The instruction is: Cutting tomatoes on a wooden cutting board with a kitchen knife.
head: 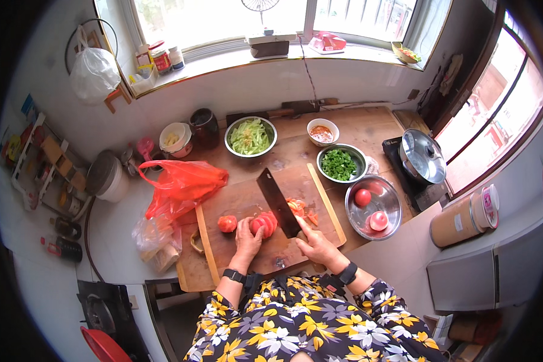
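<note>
My left hand (248,240) rests on a sliced tomato (264,224) on the wooden cutting board (235,197), its fingers along the slices. Just left of it lies another tomato piece (227,223). In my right hand (316,244) is a broad dark cleaver (278,203), its blade standing between the slices and a small heap of cut tomato (296,207). The cleaver's handle is hidden by the hand. To the right, a steel bowl (350,217) holds two whole tomatoes (378,221).
A red plastic bag (185,185) lies at the board's upper left. Behind the board stand bowls of sliced green vegetable (250,137), red sauce (321,134) and chopped greens (339,164). A lidded pot (423,156) stands on a cooker at right. Another blade (301,107) lies by the wall.
</note>
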The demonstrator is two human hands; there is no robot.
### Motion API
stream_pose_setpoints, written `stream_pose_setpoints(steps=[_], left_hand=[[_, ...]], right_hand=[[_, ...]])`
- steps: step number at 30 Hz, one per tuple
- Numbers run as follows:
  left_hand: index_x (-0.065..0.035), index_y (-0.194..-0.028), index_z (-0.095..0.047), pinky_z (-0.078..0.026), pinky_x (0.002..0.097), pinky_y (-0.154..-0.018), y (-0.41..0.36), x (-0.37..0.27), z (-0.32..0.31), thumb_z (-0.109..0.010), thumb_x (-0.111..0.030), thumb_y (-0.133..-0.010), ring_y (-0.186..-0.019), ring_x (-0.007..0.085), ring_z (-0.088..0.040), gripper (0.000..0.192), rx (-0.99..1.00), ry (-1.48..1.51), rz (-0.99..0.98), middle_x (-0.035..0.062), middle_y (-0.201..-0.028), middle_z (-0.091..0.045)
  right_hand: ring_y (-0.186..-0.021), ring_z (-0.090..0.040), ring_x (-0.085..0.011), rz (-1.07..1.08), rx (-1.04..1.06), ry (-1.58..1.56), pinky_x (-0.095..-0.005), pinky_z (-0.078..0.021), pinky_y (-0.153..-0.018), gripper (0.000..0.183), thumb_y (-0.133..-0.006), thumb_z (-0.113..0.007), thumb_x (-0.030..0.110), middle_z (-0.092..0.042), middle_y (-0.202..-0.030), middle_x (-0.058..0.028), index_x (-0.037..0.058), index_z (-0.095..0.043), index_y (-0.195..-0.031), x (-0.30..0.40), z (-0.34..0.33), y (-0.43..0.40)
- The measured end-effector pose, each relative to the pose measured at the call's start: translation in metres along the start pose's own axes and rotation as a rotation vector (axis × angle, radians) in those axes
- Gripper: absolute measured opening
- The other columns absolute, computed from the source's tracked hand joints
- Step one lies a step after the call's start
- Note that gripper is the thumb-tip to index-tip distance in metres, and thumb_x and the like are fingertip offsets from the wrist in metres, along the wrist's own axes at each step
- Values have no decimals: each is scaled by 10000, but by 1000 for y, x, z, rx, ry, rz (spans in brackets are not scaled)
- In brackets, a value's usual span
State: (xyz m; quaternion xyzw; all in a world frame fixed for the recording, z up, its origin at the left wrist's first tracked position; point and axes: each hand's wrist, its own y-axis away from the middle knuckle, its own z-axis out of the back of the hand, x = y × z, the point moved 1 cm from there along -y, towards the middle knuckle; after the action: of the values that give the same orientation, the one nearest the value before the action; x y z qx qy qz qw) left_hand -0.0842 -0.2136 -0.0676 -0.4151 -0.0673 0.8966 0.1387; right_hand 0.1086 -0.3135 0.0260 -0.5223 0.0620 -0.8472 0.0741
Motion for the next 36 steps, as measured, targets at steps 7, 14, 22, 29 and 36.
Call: stream_pose_setpoints(steps=[7, 14, 22, 29, 36], left_hand=[[-58, -1157, -447, -334, 436, -927, -23, -31, -12, -718, -307, -628, -1098, 322, -405, 644, 147, -245, -340, 121, -1195, -434], [-93, -1050, -547, -397, 418, -836, -38, -41, -17, -682, -281, -613, -980, 302, -466, 495, 313, -385, -282, 66, -1081, -520], [-94, -909, -589, -429, 426, -731, -34, -52, -21, -618, -275, -664, -864, 310, -494, 306, 247, -445, -264, 91, -928, -534], [-84, -873, -568, -422, 442, -729, -28, -44, -18, -618, -247, -681, -877, 316, -485, 256, 291, -512, -170, 100, -927, -518], [-60, -923, -556, -402, 446, -792, -19, -39, -10, -646, -282, -667, -921, 321, -460, 351, 258, -508, -91, 117, -1024, -493]], right_hand=[[-478, -535, -144, -196, 45, -93, -272, -437, -485, 616, -808, -510, 85, -517, -560, -63, 66, -214, -1348, -10, 0, 26], [-473, -545, -149, -333, 45, -159, -277, -459, -495, 637, -808, -490, 84, -523, -548, -70, 91, -178, -1364, -17, 1, 33], [-479, -553, -169, -231, 61, 11, -295, -461, -500, 624, -807, -496, 93, -529, -553, -86, 75, -197, -1354, -23, 4, 33], [-568, -541, -271, -264, 176, -63, -344, -434, -579, 607, -800, -486, 86, -504, -627, -136, 56, -210, -1340, -5, -5, 28], [-677, -572, -354, -346, 207, -12, -378, -455, -644, 614, -799, -499, 117, -548, -703, -211, 87, -216, -1343, -5, 8, 22]])
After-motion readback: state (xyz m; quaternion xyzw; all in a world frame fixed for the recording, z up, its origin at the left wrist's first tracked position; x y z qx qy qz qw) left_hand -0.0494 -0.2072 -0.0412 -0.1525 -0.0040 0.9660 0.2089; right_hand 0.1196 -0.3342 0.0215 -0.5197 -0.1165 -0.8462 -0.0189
